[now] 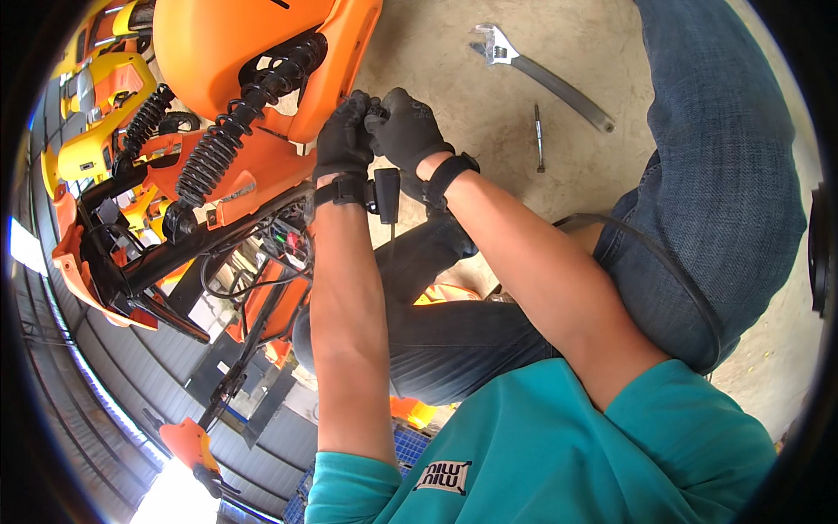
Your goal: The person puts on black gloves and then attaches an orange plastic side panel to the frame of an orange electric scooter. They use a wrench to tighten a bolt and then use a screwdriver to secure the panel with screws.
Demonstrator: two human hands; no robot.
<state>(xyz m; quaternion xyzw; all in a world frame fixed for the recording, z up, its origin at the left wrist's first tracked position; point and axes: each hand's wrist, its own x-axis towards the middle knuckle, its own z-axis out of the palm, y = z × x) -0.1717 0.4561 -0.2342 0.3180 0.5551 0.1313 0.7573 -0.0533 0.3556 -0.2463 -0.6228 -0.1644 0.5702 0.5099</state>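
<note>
Both my hands wear black gloves and meet at the lower edge of an orange plastic body panel (353,52). My left hand (346,135) is closed, its fingers curled right beside the panel. Against it presses my right hand (407,129), also closed, knuckles up. Whatever the fingers hold is hidden. The panel belongs to a vehicle with a black coil-spring shock absorber (253,113) to the left of my hands. An adjustable wrench (559,85) with a dark handle lies on the concrete floor to the right. Nearer my right hand, a slim pen-like tool (539,140) rests there too.
A black frame tube (209,240) and loose wiring (288,244) run left of my left forearm. A second coil spring (147,118) and several yellow and orange vehicles fill the far left. My jeans-clad leg (724,175) bends at the right, with a dark cable (663,253) across it.
</note>
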